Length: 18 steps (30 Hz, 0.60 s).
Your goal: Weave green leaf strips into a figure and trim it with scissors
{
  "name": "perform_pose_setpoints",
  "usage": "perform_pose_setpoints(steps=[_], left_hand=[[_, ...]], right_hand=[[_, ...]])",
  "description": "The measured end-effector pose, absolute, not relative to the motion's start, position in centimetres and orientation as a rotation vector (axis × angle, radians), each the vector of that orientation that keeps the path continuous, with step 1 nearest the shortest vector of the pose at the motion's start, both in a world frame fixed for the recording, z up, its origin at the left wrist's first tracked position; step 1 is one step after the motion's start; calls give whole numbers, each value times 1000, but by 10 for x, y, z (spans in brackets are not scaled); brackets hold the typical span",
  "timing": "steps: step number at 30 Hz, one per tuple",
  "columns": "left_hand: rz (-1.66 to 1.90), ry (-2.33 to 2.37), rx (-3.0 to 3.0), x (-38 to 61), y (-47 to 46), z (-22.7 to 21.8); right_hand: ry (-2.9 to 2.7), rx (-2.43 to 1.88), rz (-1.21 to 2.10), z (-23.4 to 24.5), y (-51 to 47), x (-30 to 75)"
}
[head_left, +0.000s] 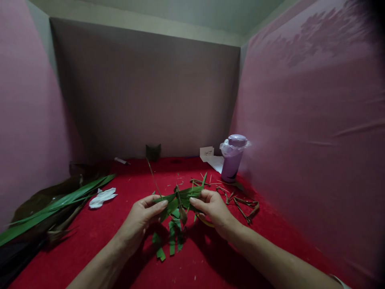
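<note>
Between my two hands is a winged figure of green leaf pieces (195, 193) with a brown dried strip (182, 212) down its middle. My left hand (147, 210) pinches the left leaf wing between thumb and fingers. The right wing is gripped the same way by my right hand (214, 206). A thin stem rises from the left side of the figure. Below it, cut green leaf strips (172, 239) lie on the red cloth. Part of something yellow and curved (206, 220) shows under my right hand; its kind is hidden.
Long green leaves (63, 200) and dark brown leaves lie at the left, beside a crumpled white tissue (102, 198). Brown folded strips (246, 208) and thin sticks are at the right. A purple tumbler (232, 162) with clear plastic stands behind them, near white papers (215, 162). Walls enclose three sides.
</note>
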<state>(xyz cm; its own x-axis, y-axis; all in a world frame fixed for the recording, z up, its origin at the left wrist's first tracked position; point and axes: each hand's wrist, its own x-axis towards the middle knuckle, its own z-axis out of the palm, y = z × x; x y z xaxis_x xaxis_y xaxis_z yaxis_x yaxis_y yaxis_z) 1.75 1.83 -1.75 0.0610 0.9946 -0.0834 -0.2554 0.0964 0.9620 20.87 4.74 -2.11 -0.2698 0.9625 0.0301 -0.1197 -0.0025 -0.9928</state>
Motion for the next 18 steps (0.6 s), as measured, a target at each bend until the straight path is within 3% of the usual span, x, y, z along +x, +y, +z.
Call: perform_pose_setpoints(steps=[18], left_hand=[[1192, 1066, 943, 23, 19, -22]], right_hand=[[-1366, -959, 1329, -32, 48, 207]])
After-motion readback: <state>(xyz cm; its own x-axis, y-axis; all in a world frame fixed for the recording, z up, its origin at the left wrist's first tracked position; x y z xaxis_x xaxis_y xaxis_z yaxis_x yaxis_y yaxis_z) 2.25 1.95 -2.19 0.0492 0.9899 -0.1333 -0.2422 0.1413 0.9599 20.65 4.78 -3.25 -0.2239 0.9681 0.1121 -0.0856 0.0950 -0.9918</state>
